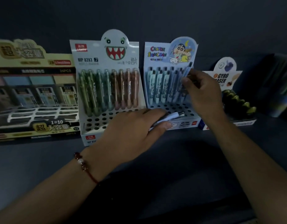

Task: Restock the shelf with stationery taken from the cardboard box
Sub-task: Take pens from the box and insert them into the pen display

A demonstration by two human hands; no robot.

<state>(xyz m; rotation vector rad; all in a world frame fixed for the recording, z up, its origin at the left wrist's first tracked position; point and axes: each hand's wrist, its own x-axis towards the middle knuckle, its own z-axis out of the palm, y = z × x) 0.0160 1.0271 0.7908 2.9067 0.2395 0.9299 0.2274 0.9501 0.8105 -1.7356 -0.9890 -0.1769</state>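
Note:
A light blue cartoon pen display box (155,62) stands on the dark shelf (180,151), with several blue pens upright in its back rows and empty holes in front. My right hand (202,92) pinches one blue pen (187,71) at the right end of the back row. My left hand (133,131) grips a small bundle of light blue pens (171,117), lying just before the box's front holes. The cardboard box is out of view.
Left of it a white monster-face pencil display (91,62) holds green and brown pencils. A wide yellow refill box (34,94) is at far left. A gyro eraser display (228,78) and dark stacked items (281,88) sit at right.

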